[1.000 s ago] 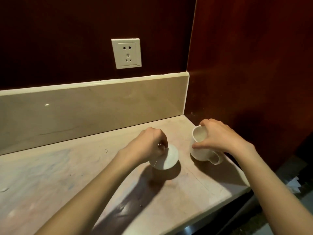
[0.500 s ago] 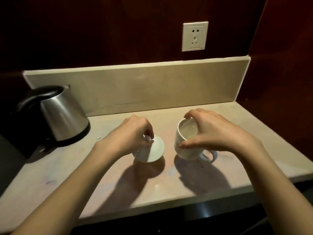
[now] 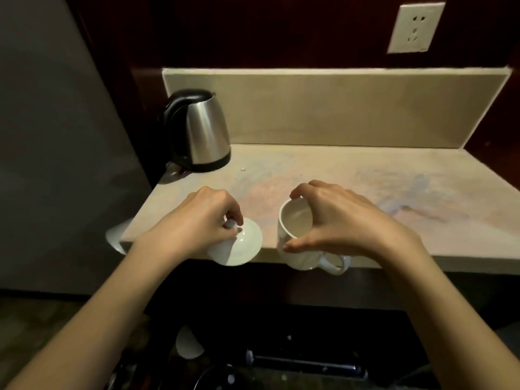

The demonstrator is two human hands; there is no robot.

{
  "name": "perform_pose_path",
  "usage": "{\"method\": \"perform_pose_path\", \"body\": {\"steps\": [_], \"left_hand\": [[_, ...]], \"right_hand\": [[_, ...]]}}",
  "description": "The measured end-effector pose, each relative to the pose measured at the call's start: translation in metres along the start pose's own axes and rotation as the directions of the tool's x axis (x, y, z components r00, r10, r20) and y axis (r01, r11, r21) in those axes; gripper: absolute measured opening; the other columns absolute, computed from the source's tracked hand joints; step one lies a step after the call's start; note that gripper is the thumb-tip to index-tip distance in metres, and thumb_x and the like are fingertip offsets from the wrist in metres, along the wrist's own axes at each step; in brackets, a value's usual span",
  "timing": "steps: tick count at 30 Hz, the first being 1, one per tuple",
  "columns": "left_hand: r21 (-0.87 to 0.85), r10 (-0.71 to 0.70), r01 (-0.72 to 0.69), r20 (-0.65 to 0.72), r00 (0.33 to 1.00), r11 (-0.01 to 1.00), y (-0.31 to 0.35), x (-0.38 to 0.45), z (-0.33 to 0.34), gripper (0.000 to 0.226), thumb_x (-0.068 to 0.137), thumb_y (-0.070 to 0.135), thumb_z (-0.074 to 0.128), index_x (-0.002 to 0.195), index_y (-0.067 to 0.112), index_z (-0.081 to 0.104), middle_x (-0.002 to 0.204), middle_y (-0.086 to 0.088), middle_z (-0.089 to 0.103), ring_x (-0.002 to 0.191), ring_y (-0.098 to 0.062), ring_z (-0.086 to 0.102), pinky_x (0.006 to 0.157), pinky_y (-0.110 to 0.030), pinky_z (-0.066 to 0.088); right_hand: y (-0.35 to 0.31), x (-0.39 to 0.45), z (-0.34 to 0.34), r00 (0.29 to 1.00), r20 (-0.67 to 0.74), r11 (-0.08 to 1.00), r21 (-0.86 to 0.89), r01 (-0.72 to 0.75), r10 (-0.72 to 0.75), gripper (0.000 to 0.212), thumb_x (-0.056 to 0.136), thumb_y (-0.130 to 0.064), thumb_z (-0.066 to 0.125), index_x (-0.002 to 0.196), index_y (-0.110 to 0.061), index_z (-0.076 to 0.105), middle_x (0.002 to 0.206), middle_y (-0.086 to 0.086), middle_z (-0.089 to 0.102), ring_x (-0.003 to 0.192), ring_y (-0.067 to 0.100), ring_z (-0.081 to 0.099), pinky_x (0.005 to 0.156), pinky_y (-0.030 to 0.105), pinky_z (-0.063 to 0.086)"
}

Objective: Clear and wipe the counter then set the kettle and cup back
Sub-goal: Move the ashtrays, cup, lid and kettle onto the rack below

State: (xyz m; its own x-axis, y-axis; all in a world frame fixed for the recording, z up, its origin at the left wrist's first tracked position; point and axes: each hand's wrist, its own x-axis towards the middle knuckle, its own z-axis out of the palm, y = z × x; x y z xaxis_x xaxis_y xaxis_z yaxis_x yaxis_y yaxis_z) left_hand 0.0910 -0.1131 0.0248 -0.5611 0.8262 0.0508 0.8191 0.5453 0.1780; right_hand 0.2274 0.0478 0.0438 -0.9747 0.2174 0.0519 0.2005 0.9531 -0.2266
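Gripping a white cup [image 3: 295, 243] by its rim, the right hand [image 3: 346, 220] holds it at the counter [image 3: 365, 175] edge, while the left hand [image 3: 202, 223] pinches a lid [image 3: 242, 246] by its knob. Glazed ceramic looks slippery and breakable; the handle seems surer. A kettle [image 3: 201, 133] stands rear left.

The left hand [image 3: 205, 220] hides the lid's [image 3: 242, 244] knob.

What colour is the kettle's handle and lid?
Black, above a shiny steel body: kettle, clearest in the head view.
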Motion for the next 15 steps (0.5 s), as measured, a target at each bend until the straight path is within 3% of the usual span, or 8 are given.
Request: {"method": "perform_pose_path", "body": {"steps": [6,10,15], "left_hand": [[-0.012,-0.068,0.068,0.023,0.997,0.998,-0.014,-0.067,-0.001,0.015,0.085,0.024,0.067,0.099,0.023,0.072,0.095,0.008,0.067,0.089,-0.009,0.058,0.073,-0.023,0.044],[0.005,-0.123,0.123,0.020,0.992,0.992,-0.034,-0.101,0.004,0.017,0.085,0.022,0.065,0.100,0.024,0.073,0.097,0.009,0.068,0.088,-0.007,0.057,0.064,-0.019,0.038],[0.039,-0.179,0.178,0.018,0.984,0.983,-0.063,-0.133,0.013,0.017,0.084,0.023,0.065,0.099,0.024,0.073,0.075,0.017,0.053,0.081,-0.008,0.055,0.059,-0.019,0.034]], "right_hand": [[-0.048,-0.021,0.020,0.996,0.036,0.996,0.051,0.075,-0.077,0.077,0.067,-0.059,0.072,0.129,-0.023,0.045,0.119,-0.004,0.052,0.102,0.020,0.053,0.081,0.037,0.048],[-0.079,-0.024,0.037,0.987,0.088,0.989,0.073,0.129,-0.135,0.076,0.067,-0.058,0.072,0.129,-0.022,0.045,0.119,-0.004,0.051,0.102,0.021,0.053,0.083,0.038,0.047],[-0.118,-0.019,0.064,0.975,0.125,0.982,0.076,0.175,-0.184,0.074,0.068,-0.057,0.072,0.126,-0.020,0.045,0.117,-0.003,0.051,0.099,0.020,0.054,0.078,0.035,0.048]]}}
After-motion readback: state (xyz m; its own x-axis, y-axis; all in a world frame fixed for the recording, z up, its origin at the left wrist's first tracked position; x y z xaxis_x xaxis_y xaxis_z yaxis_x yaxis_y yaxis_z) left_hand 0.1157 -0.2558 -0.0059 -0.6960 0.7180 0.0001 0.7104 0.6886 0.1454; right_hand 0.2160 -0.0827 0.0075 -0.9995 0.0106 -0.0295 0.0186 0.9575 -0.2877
